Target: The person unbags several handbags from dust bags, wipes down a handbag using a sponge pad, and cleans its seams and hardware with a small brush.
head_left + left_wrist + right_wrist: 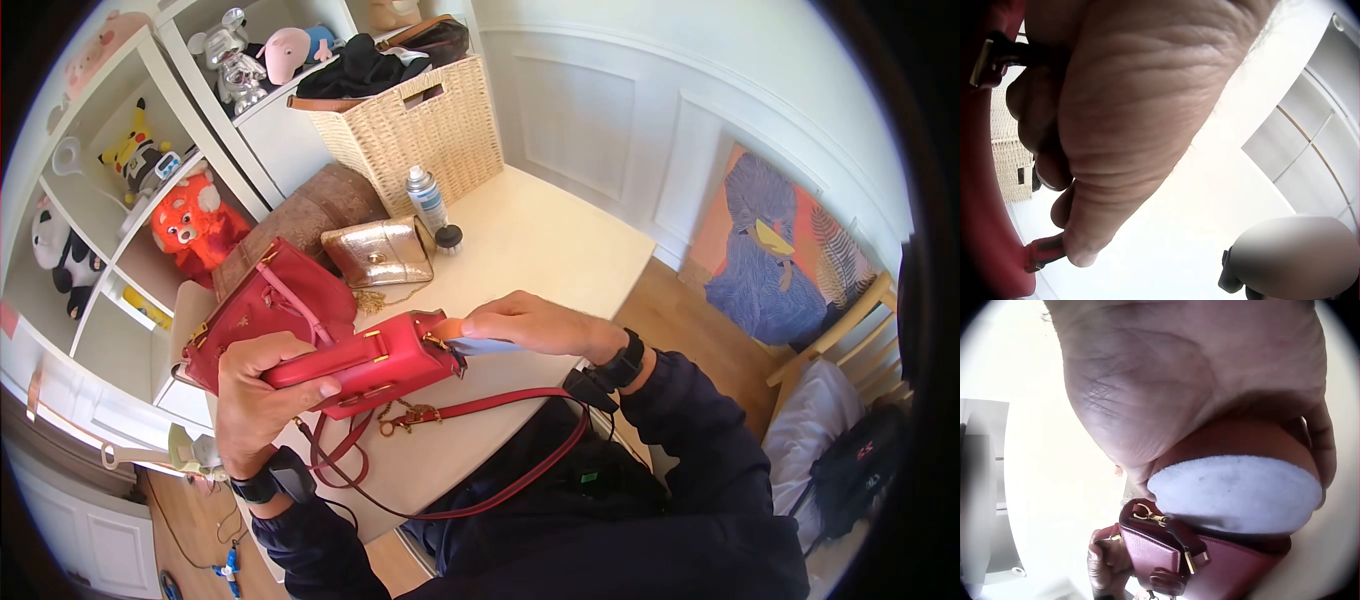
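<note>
In the head view my left hand (258, 395) grips the small red handbag (385, 362) at its handle side, thumb across the near edge. The bag is held above the table, tilted. My right hand (540, 325) pinches an oval pad at the bag's right end. The right wrist view shows the pad's pale bluish face (1235, 492) and orange-brown back (1229, 440) under the curled fingers, against or just over the bag's side (1229, 565). A red strap (520, 398) with gold clasps hangs from the bag and loops over my lap.
Behind stand a larger red bag (290, 305), a gold purse (380, 255), a spray can (427, 198), a black-capped jar (449, 239), a brown bag (300, 215) and a wicker basket (430, 130). Shelves (165, 60) with plush toys rise at the left; a chair (845, 335) is right.
</note>
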Demonstrator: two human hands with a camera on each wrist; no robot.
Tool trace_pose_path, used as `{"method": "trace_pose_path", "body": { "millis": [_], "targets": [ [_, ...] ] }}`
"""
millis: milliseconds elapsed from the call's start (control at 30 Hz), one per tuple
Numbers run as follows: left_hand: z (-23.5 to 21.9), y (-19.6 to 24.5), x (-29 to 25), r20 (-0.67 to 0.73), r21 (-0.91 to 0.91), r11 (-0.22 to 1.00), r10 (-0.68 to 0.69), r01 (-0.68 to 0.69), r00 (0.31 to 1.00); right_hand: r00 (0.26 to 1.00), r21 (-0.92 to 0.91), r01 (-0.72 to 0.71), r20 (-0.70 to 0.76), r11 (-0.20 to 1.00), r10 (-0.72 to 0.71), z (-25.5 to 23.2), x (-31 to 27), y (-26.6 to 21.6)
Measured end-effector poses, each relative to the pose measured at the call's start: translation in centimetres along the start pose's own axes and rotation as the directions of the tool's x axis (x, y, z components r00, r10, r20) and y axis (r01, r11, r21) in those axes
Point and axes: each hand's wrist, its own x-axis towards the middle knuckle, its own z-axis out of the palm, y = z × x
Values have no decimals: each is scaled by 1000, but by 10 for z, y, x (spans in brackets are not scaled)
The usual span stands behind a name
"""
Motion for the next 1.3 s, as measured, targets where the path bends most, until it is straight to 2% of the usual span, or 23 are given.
{"method": "trace_pose_path", "body": {
  "millis": [33, 100, 133, 200, 233, 300, 333, 400, 433, 500, 533, 600, 633, 700, 733, 800, 933, 1000, 1133, 1200, 1233, 1300],
  "targets": [
    [0, 0, 0, 3, -1, 1000, 0, 0, 1000, 1000, 1, -2, -2, 1000, 2, -1, -2, -5],
    [-2, -2, -1, -14, -8, 999, 41, -41, 999, 995, 165, 95, -37, 982, -90, -1, -8, -22],
    [-3, -4, -2, -12, -9, 999, 38, -38, 999, 995, 168, 93, -36, 981, -88, 0, -9, -26],
    [-5, -7, -3, -53, -68, 997, 40, -44, 998, 998, 386, 64, -7, 920, -67, 1, -11, -31],
    [-5, -6, -3, -53, -68, 997, 41, -44, 998, 998, 386, 65, -7, 920, -67, 1, -9, -27],
    [-5, -4, -1, -31, -90, 996, 4, -7, 1000, 992, 120, 111, 45, 986, -117, -1, -4, -12],
    [-4, -4, 0, -32, -90, 996, 6, -9, 999, 992, 119, 113, 45, 987, -119, -1, -4, -10],
    [-3, -5, 1, -4, -12, 1000, 28, -28, 1000, 997, -32, 7, 82, 999, -4, -1, -4, -8],
    [-2, -5, 1, -2, -12, 1000, 27, -27, 1000, 997, -32, 6, 81, 999, -3, -2, -6, -12],
    [-1, -5, 1, -38, -59, 998, 30, -32, 999, 999, 140, -17, 52, 990, 10, -4, -9, -23],
    [-2, -7, 1, -37, -59, 998, 29, -31, 999, 999, 141, -18, 52, 990, 11, 0, -8, -24],
    [-6, -11, 0, -60, -63, 994, 86, -90, 994, 997, 431, 54, 19, 901, -69, 9, -8, -25],
    [-6, -10, -1, -61, -62, 994, 86, -90, 994, 997, 431, 54, 20, 901, -70, 7, -7, -22],
    [-7, -9, 0, -18, -75, 997, 28, -29, 999, 994, 150, 23, 102, 988, -38, 0, -4, -11],
    [-5, -8, 1, -21, -75, 997, 30, -32, 999, 994, 148, 24, 103, 989, -40, 0, -4, -10],
    [-1, -7, 4, 33, 5, 997, 74, -74, 997, 994, -14, -5, 111, 1000, 7, 1, -5, -9],
    [0, -7, 4, 35, 5, 993, 120, -121, 992, 997, 27, 9, 79, 1000, -11, 2, -9, -21],
    [-1, -3, 1, 4, -134, 991, 1, 0, 1000, 998, 254, 27, 54, 967, -42, 3, -9, -24],
    [-5, -12, 4, -5, -74, 995, 61, -61, 998, 998, 348, 44, 26, 936, -56, 11, -4, -12],
    [-1, -8, 5, 39, -22, 996, 82, -81, 996, 997, 48, 37, 67, 998, -40, 7, -3, -7],
    [-2, -9, 5, 39, -22, 996, 82, -81, 996, 997, 48, 37, 67, 998, -40, 5, -4, -10],
    [-5, -13, 5, 50, 39, 993, 110, -113, 993, 986, -160, -119, 101, 980, 136, -2, -6, -18]
  ]
}}
